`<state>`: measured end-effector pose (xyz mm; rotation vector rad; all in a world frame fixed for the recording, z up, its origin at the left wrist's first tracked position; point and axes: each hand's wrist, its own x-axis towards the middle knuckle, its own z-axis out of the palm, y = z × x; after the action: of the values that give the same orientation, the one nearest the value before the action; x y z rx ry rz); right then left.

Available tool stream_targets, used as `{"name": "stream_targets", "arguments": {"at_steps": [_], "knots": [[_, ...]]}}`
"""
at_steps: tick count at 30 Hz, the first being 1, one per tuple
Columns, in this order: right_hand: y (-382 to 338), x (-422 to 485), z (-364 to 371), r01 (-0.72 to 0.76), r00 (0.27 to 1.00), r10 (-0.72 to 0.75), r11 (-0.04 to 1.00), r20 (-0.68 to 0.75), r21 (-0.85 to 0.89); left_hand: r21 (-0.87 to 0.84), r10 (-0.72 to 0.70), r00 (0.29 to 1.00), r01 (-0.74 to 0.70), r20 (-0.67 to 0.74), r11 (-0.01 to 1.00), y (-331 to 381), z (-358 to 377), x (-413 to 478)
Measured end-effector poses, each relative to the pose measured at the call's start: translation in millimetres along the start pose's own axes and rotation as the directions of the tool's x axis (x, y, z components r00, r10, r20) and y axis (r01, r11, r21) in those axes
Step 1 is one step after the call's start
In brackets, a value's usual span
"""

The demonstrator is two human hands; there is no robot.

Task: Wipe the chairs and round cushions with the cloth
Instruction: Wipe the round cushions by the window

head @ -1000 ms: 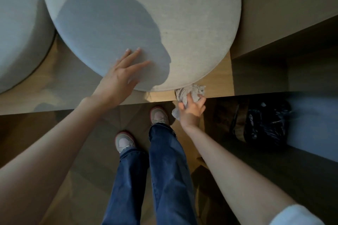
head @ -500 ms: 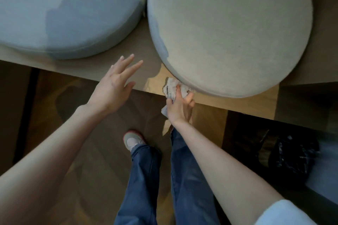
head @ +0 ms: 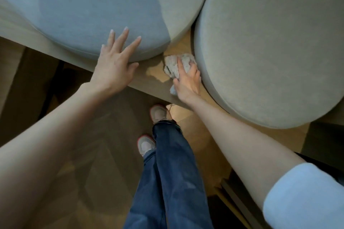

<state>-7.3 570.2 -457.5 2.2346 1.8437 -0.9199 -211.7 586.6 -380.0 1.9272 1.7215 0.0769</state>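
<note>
Two round grey cushions lie on a wooden bench (head: 149, 78). The left cushion (head: 93, 5) carries a dark shadow; the right cushion (head: 270, 42) is paler. My left hand (head: 115, 61) lies with fingers spread straight on the near edge of the left cushion. My right hand (head: 188, 80) grips a crumpled pale cloth (head: 175, 65) and presses it on the bench in the gap between the cushions, against the side of the right one. Part of the cloth is hidden under my fingers.
My legs in blue jeans and two pale shoes (head: 158, 113) stand on the wooden floor (head: 93, 154) right below the bench edge. A dark open space (head: 325, 141) shows under the bench at the right.
The view has shifted left along the bench. My left hand came down from the air onto the left cushion's edge. My right hand slid the cloth into the gap between the cushions.
</note>
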Motion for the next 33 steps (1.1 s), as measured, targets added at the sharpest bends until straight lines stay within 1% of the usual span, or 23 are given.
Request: {"name": "stream_targets", "arguments": {"at_steps": [3,6,7,9,12,15,17,18,19,20,22,23,24,26,27,28,29,31,32,33], "knots": [[-14,23,3,-0.058,0.994,0.058,0.998,-0.098,0.000,0.051,-0.071,0.997,0.070,0.011,0.996,-16,-3,16],[-25,21,17,-0.081,0.982,0.078,0.997,-0.174,-0.007,0.009,-0.086,0.996,0.086,0.000,0.996,-31,-5,24],[-26,15,22,-0.038,0.983,0.035,0.999,-0.179,-0.013,-0.011,-0.070,0.998,0.070,-0.004,0.997,-33,-4,24],[-33,-4,35,0.128,0.984,-0.132,0.991,-0.123,-0.041,-0.029,-0.038,0.999,0.038,-0.024,0.999,-38,0,23],[-58,-31,54,0.352,0.935,-0.354,0.932,0.002,-0.084,-0.038,-0.008,0.999,0.006,-0.041,0.999,-43,4,20],[-68,-33,57,0.463,0.886,-0.454,0.879,0.096,-0.118,-0.054,0.010,0.999,-0.013,-0.053,0.998,-44,7,16],[-50,-27,48,0.532,0.845,-0.510,0.834,0.164,-0.145,-0.065,0.014,0.998,-0.018,-0.066,0.998,-44,9,11],[-34,-26,42,0.539,0.840,-0.515,0.827,0.168,-0.159,-0.071,0.010,0.998,-0.014,-0.068,0.997,-43,11,9],[-15,-27,36,0.507,0.861,-0.488,0.846,0.144,-0.165,-0.077,0.000,0.998,-0.006,-0.068,0.997,-41,13,6],[5,-31,29,0.436,0.900,-0.426,0.888,0.092,-0.145,-0.084,-0.014,0.998,0.008,-0.065,0.996,-38,14,3],[44,-44,20,0.230,0.973,-0.230,0.973,0.004,-0.015,-0.088,-0.039,0.998,0.034,-0.055,0.996,-32,17,-3],[56,-53,18,0.152,0.988,-0.151,0.988,-0.012,0.039,-0.089,-0.044,0.998,0.039,-0.050,0.995,-30,18,-5],[62,-62,19,0.100,0.995,-0.099,0.994,-0.021,0.052,-0.091,-0.046,0.998,0.042,-0.045,0.995,-28,18,-8],[59,-77,27,0.032,0.999,-0.031,0.997,-0.020,0.069,-0.095,-0.057,0.998,0.054,-0.036,0.994,-25,19,-10],[52,-80,33,0.023,1.000,-0.021,0.996,-0.017,0.081,-0.096,-0.066,0.997,0.063,-0.030,0.993,-24,18,-10],[42,-81,39,0.048,0.999,-0.047,0.996,-0.014,0.076,-0.096,-0.071,0.997,0.069,-0.023,0.993,-24,18,-10],[29,-80,44,0.107,0.994,-0.107,0.994,-0.005,0.036,-0.095,-0.073,0.997,0.071,-0.018,0.993,-23,18,-10],[5,-70,51,0.291,0.957,-0.289,0.951,0.036,-0.108,-0.088,-0.078,0.997,0.077,-0.002,0.993,-24,18,-11],[-1,-64,50,0.354,0.935,-0.349,0.924,0.059,-0.148,-0.079,-0.075,0.997,0.075,0.005,0.994,-24,18,-11],[-3,-57,48,0.384,0.923,-0.376,0.908,0.078,-0.166,-0.065,-0.070,0.998,0.070,0.011,0.995,-25,18,-10]]}}
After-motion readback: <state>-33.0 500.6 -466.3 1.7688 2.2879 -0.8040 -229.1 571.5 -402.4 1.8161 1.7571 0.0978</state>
